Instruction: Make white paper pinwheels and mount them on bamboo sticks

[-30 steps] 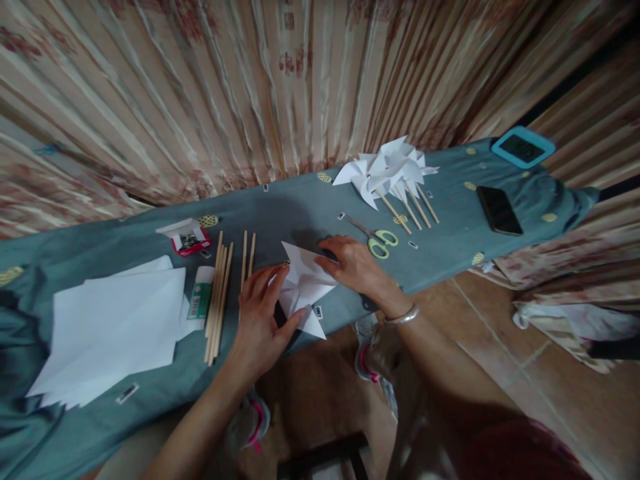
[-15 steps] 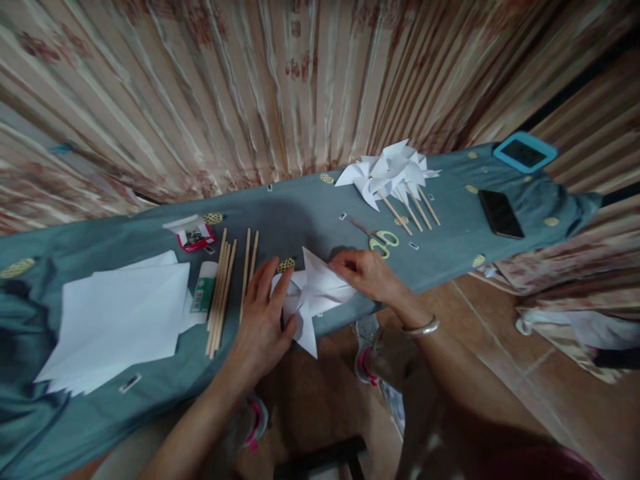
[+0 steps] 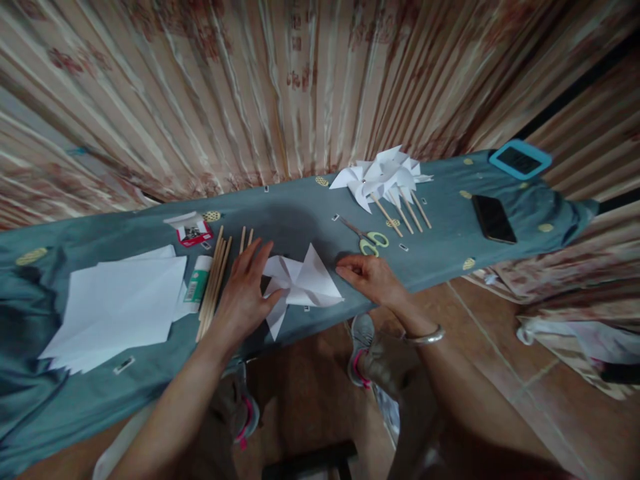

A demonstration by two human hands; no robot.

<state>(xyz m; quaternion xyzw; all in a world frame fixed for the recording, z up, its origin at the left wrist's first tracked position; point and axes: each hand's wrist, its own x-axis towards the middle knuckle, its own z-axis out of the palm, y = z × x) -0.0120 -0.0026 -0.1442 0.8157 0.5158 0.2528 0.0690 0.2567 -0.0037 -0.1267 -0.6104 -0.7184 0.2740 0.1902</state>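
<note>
A white paper pinwheel (image 3: 299, 283) with folded blades lies near the table's front edge, between my hands. My left hand (image 3: 246, 290) is open on its left side, fingers spread and the thumb at a blade. To the right, apart from the paper, my right hand (image 3: 369, 275) is closed with thumb and fingers together; whatever may be inside the fingers is hidden. Wooden sticks (image 3: 216, 283) lie in a bundle left of my left hand, and more sticks (image 3: 243, 239) are partly covered by its fingers. Green-handled scissors (image 3: 367, 239) rest behind my right hand.
Finished pinwheels on sticks (image 3: 385, 179) lie at the back. A stack of white paper (image 3: 120, 310), a glue stick (image 3: 198, 279) and an open red box (image 3: 194, 232) are on the left. A phone (image 3: 494, 219) and a blue-framed device (image 3: 520, 159) sit at the right.
My right hand has let go of the pinwheel's right blade and now sits apart from it. The pinwheel has shifted slightly left and turned. My left hand has moved a little left.
</note>
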